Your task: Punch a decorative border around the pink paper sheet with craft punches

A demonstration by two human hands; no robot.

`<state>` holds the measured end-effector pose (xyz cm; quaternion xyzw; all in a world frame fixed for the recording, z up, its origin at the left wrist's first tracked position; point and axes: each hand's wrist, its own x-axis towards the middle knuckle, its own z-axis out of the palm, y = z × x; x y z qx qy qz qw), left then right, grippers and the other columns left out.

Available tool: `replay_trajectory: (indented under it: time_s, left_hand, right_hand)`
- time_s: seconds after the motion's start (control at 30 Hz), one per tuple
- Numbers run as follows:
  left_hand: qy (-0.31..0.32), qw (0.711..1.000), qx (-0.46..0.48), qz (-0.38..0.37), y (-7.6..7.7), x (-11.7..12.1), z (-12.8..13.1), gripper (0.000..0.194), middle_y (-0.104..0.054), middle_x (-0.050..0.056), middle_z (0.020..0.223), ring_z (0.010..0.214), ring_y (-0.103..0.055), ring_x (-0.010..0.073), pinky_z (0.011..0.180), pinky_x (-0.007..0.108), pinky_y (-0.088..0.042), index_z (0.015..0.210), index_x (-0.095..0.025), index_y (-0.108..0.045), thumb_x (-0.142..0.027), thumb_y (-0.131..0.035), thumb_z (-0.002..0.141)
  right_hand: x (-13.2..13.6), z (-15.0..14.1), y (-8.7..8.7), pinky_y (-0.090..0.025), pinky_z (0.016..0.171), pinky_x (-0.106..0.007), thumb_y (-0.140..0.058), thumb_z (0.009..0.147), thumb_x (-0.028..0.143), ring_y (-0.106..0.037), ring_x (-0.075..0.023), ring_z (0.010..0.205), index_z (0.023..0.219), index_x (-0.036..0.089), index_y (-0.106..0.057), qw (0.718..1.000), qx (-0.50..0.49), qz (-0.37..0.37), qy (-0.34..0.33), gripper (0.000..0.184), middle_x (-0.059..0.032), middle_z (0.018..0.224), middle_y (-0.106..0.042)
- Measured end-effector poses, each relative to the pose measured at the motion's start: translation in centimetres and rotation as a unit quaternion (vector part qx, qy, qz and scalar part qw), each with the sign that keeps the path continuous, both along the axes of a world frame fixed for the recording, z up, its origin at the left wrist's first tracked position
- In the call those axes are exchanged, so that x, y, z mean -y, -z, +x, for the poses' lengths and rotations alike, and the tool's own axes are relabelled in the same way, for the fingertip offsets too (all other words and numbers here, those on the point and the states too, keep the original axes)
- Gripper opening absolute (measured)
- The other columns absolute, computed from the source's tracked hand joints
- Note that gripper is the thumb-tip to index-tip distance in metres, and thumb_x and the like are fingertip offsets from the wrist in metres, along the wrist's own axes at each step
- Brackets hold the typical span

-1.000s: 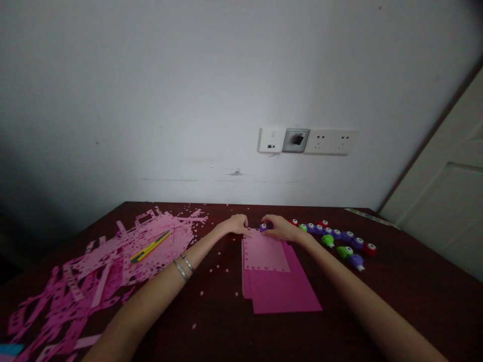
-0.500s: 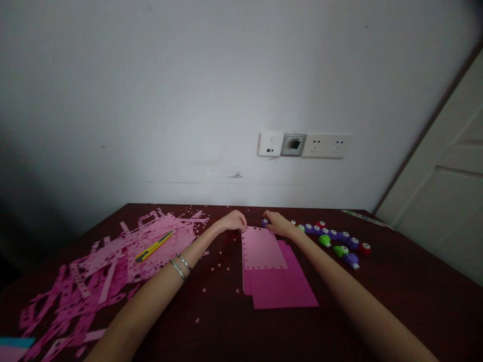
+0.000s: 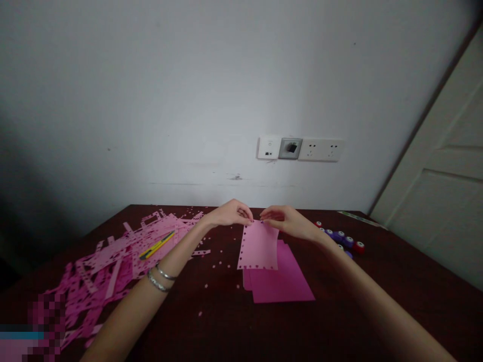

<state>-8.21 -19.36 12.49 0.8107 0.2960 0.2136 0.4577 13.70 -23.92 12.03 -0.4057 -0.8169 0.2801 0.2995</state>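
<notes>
A light pink sheet of paper (image 3: 258, 246) has small holes punched along its left and bottom edges. It is tilted up off the stack, with its top edge between my hands. My left hand (image 3: 234, 213) pinches the top left corner. At the top right, the thumb and fingers of my right hand (image 3: 287, 220) close on the same sheet. A small dark purple spot shows by the right fingertips; whether it is a hole or part of a punch I cannot tell. Beneath lies a stack of darker pink paper (image 3: 285, 284).
Punched pink paper scraps (image 3: 113, 256) heap up on the left, with a yellow utility knife (image 3: 156, 246) on them. Tiny cut-outs dot the dark table (image 3: 211, 327). Several coloured craft punches (image 3: 340, 236) stand right, partly behind my right arm. Wall sockets (image 3: 320, 150) are behind.
The light pink sheet has been lifted and shifted slightly left. My right hand has moved from the purple punch to the sheet's top edge. My view has shifted slightly.
</notes>
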Motion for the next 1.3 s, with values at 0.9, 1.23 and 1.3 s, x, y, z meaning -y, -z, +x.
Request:
replay_trajectory:
  time_s: [0.9,1.23,1.3]
  left_hand:
    - [-0.079,0.995,0.062,-0.009,-0.2,3.0,1.3,0.017,-0.063,0.003,0.07,0.065,-0.053,0.0101,0.064,0.025,-0.04,0.077,-0.014,-0.069,-0.028,-0.062,0.07]
    - [-0.085,0.995,0.06,0.012,0.5,2.9,1.6,0.02,-0.063,0.004,0.07,0.066,-0.054,0.0107,0.065,0.025,-0.041,0.078,-0.013,-0.066,-0.031,-0.063,0.071]
    - [-0.083,0.994,0.065,0.017,0.6,2.9,1.7,0.018,-0.063,0.003,0.07,0.066,-0.054,0.0103,0.064,0.024,-0.041,0.077,-0.013,-0.066,-0.03,-0.063,0.071]
  right_hand:
    - [2.3,-0.9,-0.3,-0.045,0.073,-0.029,-0.052,0.083,0.033,-0.058,-0.0178,0.081,0.086,0.015,-0.066,0.998,-0.045,-0.016,0.027,0.022,-0.0066,0.088,-0.067]
    - [2.1,-1.1,-0.1,-0.045,0.071,-0.027,-0.053,0.081,0.03,-0.058,-0.0162,0.077,0.082,0.015,-0.066,0.997,-0.072,-0.023,0.013,0.02,-0.006,0.084,-0.067]
    - [2.1,-1.2,0.0,-0.045,0.07,-0.027,-0.053,0.081,0.03,-0.058,-0.0159,0.076,0.082,0.015,-0.066,0.997,-0.073,-0.02,0.011,0.02,-0.0057,0.083,-0.067]
